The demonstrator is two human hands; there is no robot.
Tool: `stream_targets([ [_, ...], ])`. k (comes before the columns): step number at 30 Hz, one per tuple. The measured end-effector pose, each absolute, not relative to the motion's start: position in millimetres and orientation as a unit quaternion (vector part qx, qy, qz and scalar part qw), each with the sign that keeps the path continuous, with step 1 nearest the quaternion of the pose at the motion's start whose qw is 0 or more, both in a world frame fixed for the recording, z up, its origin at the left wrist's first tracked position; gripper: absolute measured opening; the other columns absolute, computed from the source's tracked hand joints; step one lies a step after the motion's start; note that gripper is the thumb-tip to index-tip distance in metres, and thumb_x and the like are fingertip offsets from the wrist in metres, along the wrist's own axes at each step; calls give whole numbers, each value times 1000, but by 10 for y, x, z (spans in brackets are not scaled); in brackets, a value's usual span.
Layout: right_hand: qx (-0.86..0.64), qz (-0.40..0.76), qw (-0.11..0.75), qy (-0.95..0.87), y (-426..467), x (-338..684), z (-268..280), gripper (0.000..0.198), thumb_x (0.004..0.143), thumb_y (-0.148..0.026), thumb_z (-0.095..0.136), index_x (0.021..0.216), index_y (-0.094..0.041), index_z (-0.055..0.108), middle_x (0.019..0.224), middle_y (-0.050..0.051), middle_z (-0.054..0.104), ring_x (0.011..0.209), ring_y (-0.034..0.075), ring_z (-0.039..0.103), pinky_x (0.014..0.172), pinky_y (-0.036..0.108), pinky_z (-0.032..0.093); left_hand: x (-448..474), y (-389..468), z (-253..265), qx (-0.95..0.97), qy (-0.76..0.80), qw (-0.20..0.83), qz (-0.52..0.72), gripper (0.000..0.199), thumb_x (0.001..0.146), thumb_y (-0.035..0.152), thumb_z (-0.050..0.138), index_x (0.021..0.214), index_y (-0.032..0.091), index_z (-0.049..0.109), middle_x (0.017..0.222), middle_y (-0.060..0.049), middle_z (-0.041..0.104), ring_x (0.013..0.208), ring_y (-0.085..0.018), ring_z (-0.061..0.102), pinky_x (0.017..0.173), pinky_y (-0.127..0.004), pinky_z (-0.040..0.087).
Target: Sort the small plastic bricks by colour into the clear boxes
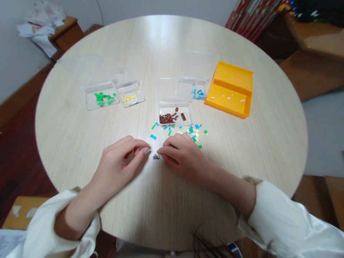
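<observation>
My left hand (118, 157) is closed in a pinch, thumb against index finger, just left of a small dark brown block piece (156, 157). Whether something tiny sits in that pinch I cannot make out. My right hand (184, 154) has its thumb and fingertips drawn together at the right side of the brown piece. A tiny green brick (159, 154) shows at those fingertips, against the brown piece. Beyond the right hand lie loose flat pieces: a blue one (153, 137), a green one (205, 132) and pale yellow ones (196, 135). The right hand hides part of this scatter.
Lidded clear boxes stand open: one with green bricks (101, 99), one with yellow bricks (129, 98), one with brown bricks (168, 118), one with blue bricks (198, 94). At right an open orange box (228, 109) holds small white pieces. All rest on a round wooden table (150, 204).
</observation>
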State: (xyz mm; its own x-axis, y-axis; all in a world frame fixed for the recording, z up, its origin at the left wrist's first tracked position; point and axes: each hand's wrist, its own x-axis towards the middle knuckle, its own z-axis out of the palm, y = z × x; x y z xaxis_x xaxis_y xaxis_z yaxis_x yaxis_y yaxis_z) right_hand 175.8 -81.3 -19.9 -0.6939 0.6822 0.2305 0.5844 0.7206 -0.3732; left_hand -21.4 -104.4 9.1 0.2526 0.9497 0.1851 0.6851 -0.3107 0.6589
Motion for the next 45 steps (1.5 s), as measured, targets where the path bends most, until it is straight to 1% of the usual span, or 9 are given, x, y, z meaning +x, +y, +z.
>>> stream_targets([
  [12, -350, 144, 182, -907, -815, 1756, -188, 18, 89, -15, 48, 80, -17, 64, 81, 5, 60, 77, 17, 45, 68, 31, 27, -213, -1053, 97, 752, 548, 234, 282, 18, 86, 25, 52, 79, 19, 68, 64, 1, 60, 53, -9, 47, 52, -22, 37],
  [25, -344, 151, 189, -907, -820, 1764, -201, 16, 88, -15, 50, 81, -17, 64, 80, 4, 60, 77, 17, 45, 68, 31, 27, -218, -1053, 87, 750, 552, 236, 277, 19, 86, 25, 51, 80, 19, 68, 65, 1, 61, 54, -10, 48, 53, -22, 38],
  [33, -344, 146, 181, -910, -819, 1755, -198, 16, 88, -15, 50, 80, -17, 64, 80, 4, 61, 76, 17, 45, 69, 31, 27, -225, -1051, 78, 754, 545, 237, 280, 19, 87, 27, 52, 81, 19, 68, 65, 1, 61, 54, -10, 49, 53, -23, 39],
  [45, -340, 141, 182, -912, -819, 1753, -193, 16, 88, -14, 51, 81, -16, 65, 79, 5, 61, 76, 17, 44, 68, 31, 27, -211, -1051, 90, 755, 541, 232, 287, 17, 86, 24, 52, 80, 19, 67, 64, 2, 60, 53, -9, 48, 52, -22, 38],
])
